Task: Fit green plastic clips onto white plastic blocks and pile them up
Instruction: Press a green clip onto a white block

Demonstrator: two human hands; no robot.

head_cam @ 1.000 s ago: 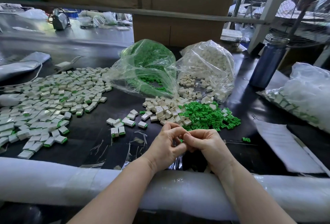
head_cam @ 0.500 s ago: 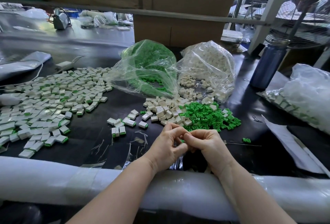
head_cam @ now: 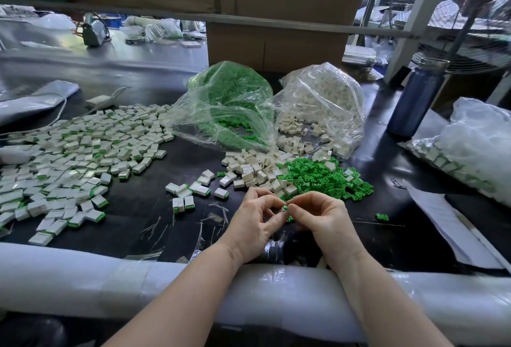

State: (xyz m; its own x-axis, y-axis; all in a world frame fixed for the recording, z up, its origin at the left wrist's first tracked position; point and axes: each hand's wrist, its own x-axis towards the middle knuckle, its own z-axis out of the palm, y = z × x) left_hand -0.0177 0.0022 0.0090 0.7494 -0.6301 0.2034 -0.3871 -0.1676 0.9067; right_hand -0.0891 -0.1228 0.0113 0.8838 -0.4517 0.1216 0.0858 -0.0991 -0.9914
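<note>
While curled together, both hands (head_cam: 290,216).

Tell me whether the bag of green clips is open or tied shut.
Open: the bag of green clips gapes toward the person, clips showing loose inside its mouth.

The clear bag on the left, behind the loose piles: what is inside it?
The left clear bag holds green clips, heaped at the back and spilling toward its open mouth. Crinkled plastic and glare hide the deeper contents, so nothing else can be confirmed.

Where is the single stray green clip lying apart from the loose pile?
In the head view, the stray green clip lies on the dark table, right of the right hand, below the loose green clip pile.
</note>
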